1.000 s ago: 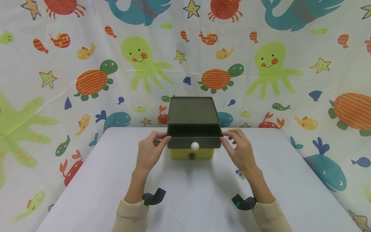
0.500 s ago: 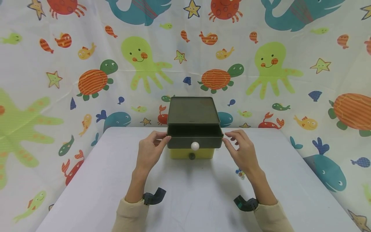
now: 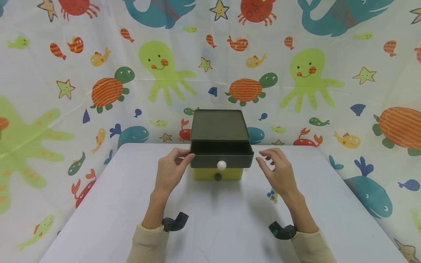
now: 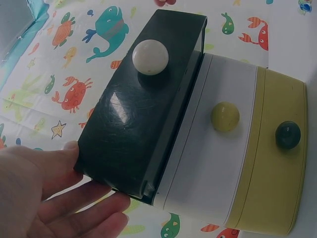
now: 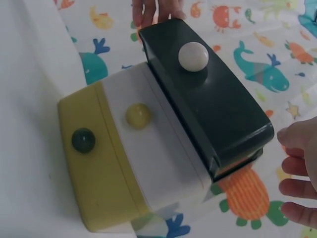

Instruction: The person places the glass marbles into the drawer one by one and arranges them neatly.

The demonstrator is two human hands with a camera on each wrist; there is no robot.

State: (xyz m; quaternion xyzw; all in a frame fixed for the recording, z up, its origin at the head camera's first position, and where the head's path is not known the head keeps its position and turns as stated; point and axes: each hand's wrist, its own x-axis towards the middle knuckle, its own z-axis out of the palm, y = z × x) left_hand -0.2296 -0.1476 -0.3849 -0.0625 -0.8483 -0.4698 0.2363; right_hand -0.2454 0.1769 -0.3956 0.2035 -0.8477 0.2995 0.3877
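A small chest of drawers (image 3: 217, 125) stands on the table, its dark green top drawer (image 3: 204, 162) pulled out and bearing a white knob (image 3: 222, 165). Below it, the wrist views show a white drawer (image 4: 198, 158) with a yellow knob and a yellow drawer (image 5: 106, 193) with a dark green knob. My left hand (image 3: 169, 170) pinches the top drawer's left front corner, thumb at the front edge and fingers along the side. Just off the drawer's right side, my right hand (image 3: 279, 171) is apart from it, fingers loosely bent around nothing.
A cluster of small colourful pieces (image 3: 272, 196), too small to identify, lies on the white table (image 3: 213, 223) beside my right wrist. A curtain (image 3: 210, 80) printed with sea animals hangs right behind the chest.
My right hand has let go of the drawer's right side and moved a little to the right. The left hand keeps its place, and the drawer stays pulled out.
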